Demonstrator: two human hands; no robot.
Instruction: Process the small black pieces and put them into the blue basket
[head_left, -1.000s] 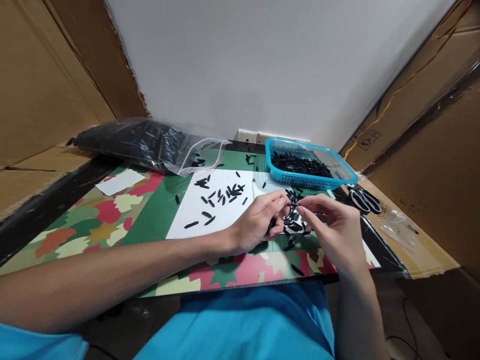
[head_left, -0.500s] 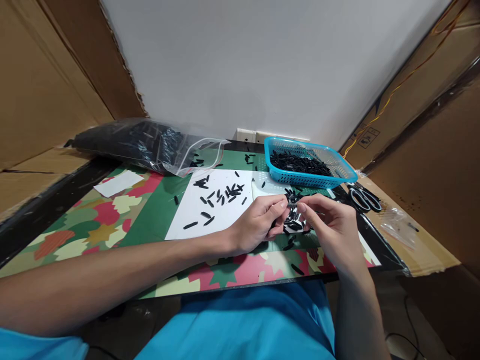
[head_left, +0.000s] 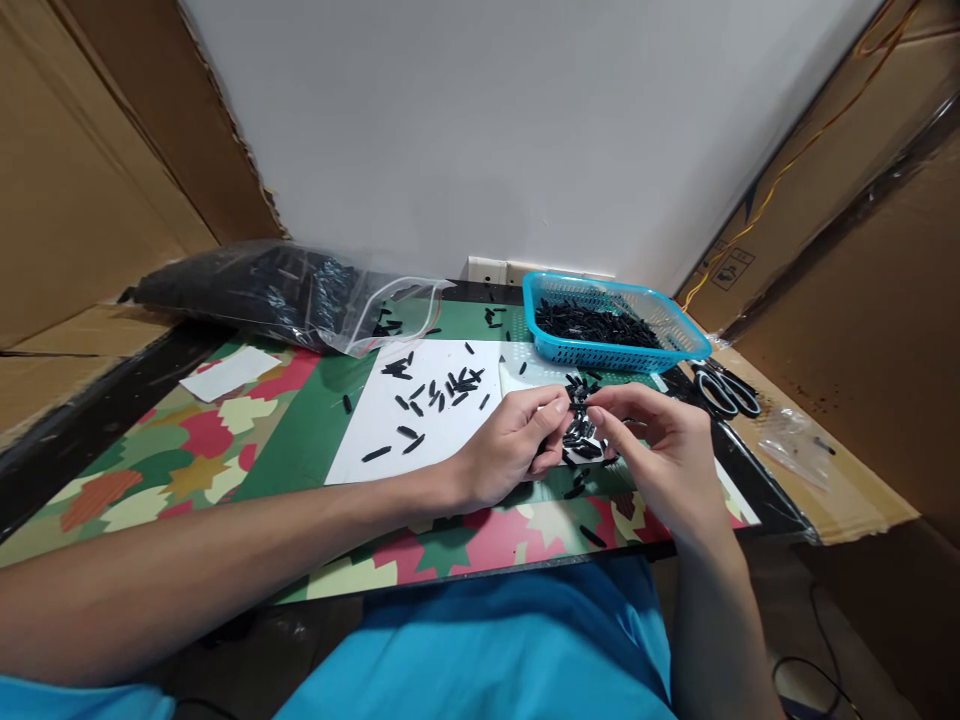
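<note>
My left hand (head_left: 529, 432) is closed, its thumb pressed on the curled fingers, at one end of a small slim black piece (head_left: 577, 406). The thumb and fingertips of my right hand (head_left: 652, 435) pinch the other end of that piece. Both hands are held just above a heap of similar black pieces (head_left: 581, 436) on the table. To the left, more black pieces (head_left: 450, 390) lie scattered on a white sheet (head_left: 367, 425). What the little pieces are, I cannot make out.
A blue plastic basket (head_left: 622, 357) of black pieces stands behind my hands. At the back left lies a zip bag (head_left: 277, 295) full of black material. Scissors (head_left: 720, 390) and a small clear bag (head_left: 795, 445) are on the right. A paper slip (head_left: 231, 373) lies at left.
The view has shifted slightly. Both hands stay close together in nearly the same pose, and the black piece between the fingertips now shows more clearly.
</note>
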